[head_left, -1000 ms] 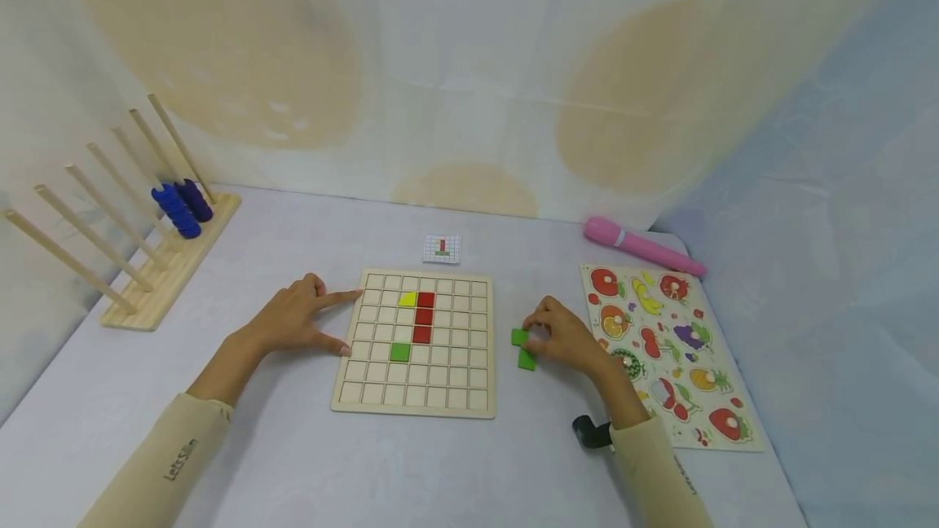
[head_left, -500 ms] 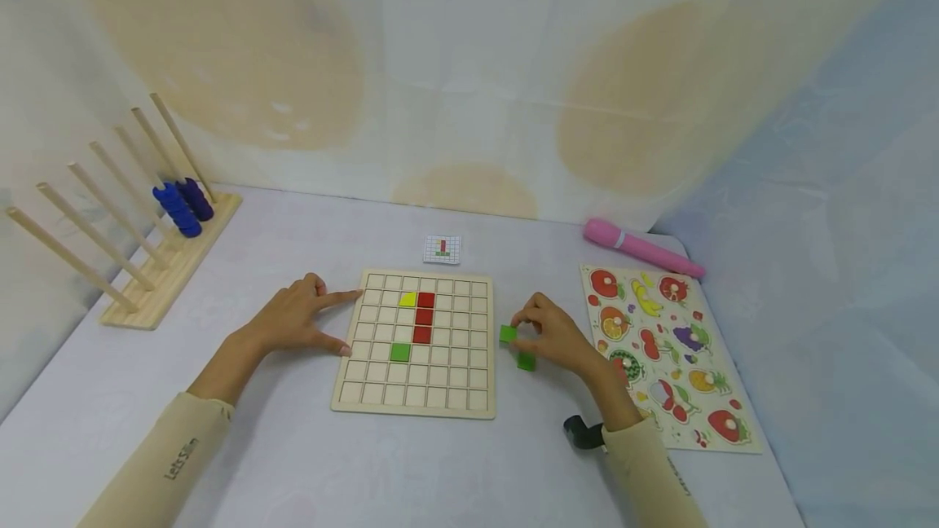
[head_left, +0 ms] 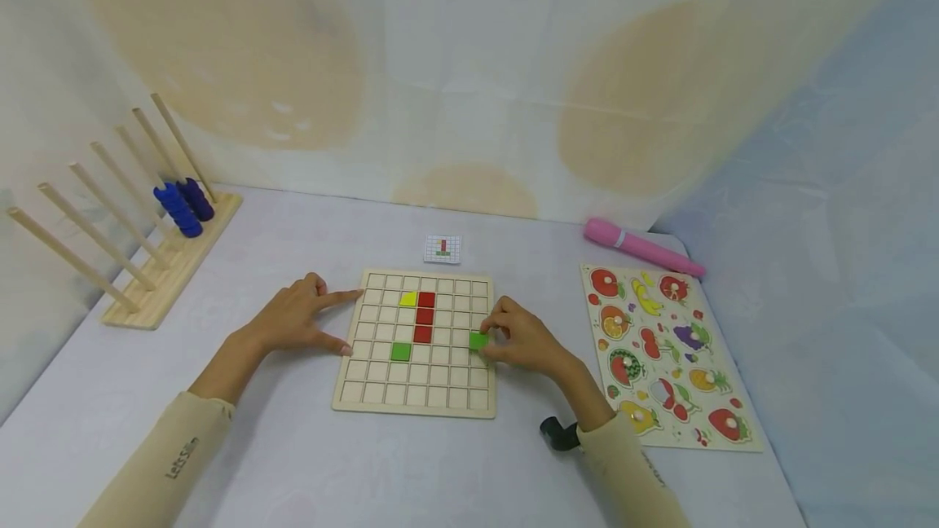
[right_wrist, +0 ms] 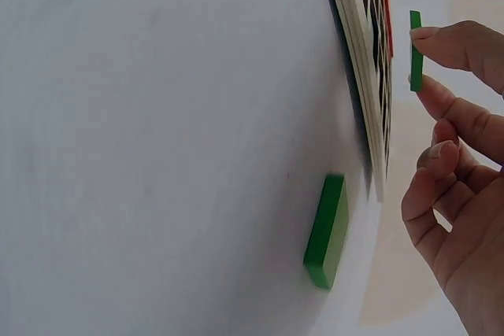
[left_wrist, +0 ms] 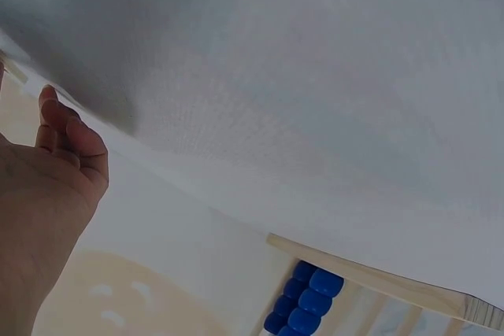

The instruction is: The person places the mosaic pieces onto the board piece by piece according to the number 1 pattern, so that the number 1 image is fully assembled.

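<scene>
My right hand (head_left: pixel 526 341) pinches a green square tile (head_left: pixel 478 341) between thumb and index finger. In the right wrist view this tile (right_wrist: pixel 416 51) is edge-on, held up off the board. Below it in the head view lie the right-hand columns of a wooden grid board (head_left: pixel 414 412). On the board sit a yellow tile (head_left: pixel 407 298), a column of red tiles (head_left: pixel 424 316) and one green tile. My left hand (head_left: pixel 293 320) has its thumb and index finger spread, tips at the board's left edge. Another green tile (right_wrist: pixel 327 230) lies on the table, hidden by my right hand in the head view.
Behind the board lies a small printed pattern card (head_left: pixel 443 249). A wooden peg stand (head_left: pixel 165 275) with blue and purple beads is at the left. To the right are a fruit puzzle board (head_left: pixel 671 357) and a pink pen-shaped object (head_left: pixel 644 248).
My right hand has picked the green tile up from beside the other loose one and carried it left, over the board's right side. The left hand stays at the board's edge.
</scene>
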Demonstrator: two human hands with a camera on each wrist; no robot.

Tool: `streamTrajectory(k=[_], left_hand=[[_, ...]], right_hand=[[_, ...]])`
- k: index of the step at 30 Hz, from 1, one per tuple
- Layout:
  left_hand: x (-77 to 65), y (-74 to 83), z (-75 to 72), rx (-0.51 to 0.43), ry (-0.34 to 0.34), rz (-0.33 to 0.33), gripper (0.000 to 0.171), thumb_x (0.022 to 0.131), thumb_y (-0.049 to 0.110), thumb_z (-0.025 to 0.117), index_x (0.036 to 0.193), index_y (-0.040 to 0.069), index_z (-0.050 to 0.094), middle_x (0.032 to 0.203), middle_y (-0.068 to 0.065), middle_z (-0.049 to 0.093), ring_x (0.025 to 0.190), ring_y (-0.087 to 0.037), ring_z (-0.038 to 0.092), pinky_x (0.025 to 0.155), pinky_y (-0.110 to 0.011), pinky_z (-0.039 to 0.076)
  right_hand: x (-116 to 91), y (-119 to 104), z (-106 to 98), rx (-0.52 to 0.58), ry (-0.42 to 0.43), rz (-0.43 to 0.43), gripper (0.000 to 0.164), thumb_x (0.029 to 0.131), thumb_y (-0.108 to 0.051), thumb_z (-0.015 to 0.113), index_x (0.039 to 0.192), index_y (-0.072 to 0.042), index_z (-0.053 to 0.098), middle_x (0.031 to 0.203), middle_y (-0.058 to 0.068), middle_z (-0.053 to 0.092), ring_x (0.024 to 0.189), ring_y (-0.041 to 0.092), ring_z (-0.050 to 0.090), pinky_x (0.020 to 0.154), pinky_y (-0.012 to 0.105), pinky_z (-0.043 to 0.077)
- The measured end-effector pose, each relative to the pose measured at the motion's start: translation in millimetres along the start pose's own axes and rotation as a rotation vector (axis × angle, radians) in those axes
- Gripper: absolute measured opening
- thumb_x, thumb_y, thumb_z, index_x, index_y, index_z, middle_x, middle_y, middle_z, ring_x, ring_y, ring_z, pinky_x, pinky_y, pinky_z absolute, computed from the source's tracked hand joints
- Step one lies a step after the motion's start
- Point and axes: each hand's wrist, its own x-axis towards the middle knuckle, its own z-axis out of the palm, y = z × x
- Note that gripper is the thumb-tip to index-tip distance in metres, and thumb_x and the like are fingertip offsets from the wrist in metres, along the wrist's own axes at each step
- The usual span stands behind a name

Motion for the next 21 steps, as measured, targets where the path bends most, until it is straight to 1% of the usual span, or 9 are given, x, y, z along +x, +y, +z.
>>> streamTrajectory(k=[4,10,14,18,21], left_hand=[[0.2,0.1,-0.2,-0.001,0.0,0.0,0.101,0.058,0.079,0.076,0.144,0.031,0.054,0.105,-0.009,0.046,0.082,-0.021,0.04,0.069,-0.032,0.03],[1.5,0.3,0.3,-0.002,0.004,-0.001,0.101,0.057,0.079,0.076,0.143,0.032,0.054,0.106,-0.009,0.046,0.082,-0.021,0.04,0.069,-0.032,0.03],[1.8,-0.3,1.2,0.007,0.002,-0.005,0.101,0.057,0.08,0.076,0.144,0.033,0.053,0.106,-0.009,0.046,0.082,-0.021,0.04,0.069,-0.032,0.03],[1.0,-0.3,1.4,0.003,0.003,-0.001,0.101,0.057,0.08,0.076,0.143,0.032,0.054,0.105,-0.009,0.046,0.083,-0.021,0.04,0.07,-0.033,0.03],[-0.2,0.5,0.5,-0.002,0.005,0.006,0.1,0.058,0.079,0.076,0.143,0.031,0.054,0.104,-0.009,0.045,0.082,-0.021,0.039,0.07,-0.033,0.03]], right_hand=[[5,-9,6,0.01,-0.022,-0.026,0.021,0.079,-0.015,0.081,0.097,-0.01,0.073,0.097,0.006,0.049,0.083,0.018,0.048,0.069,0.024,0.04],[12,-20,17,-0.003,-0.05,-0.028,0.021,0.079,-0.02,0.08,0.098,-0.012,0.074,0.097,0.004,0.05,0.083,0.016,0.048,0.067,0.022,0.039],[17,-27,25,-0.019,-0.072,-0.046,0.021,0.08,-0.021,0.081,0.098,-0.012,0.074,0.097,0.002,0.05,0.084,0.014,0.05,0.069,0.022,0.042],[21,-33,33,-0.059,-0.087,-0.09,0.021,0.081,-0.022,0.081,0.098,-0.011,0.074,0.097,-0.001,0.05,0.085,0.011,0.049,0.074,0.022,0.043],[23,-39,38,-0.088,-0.085,-0.123,0.022,0.082,-0.022,0.081,0.1,-0.01,0.075,0.098,-0.001,0.05,0.085,0.009,0.05,0.074,0.022,0.044]])
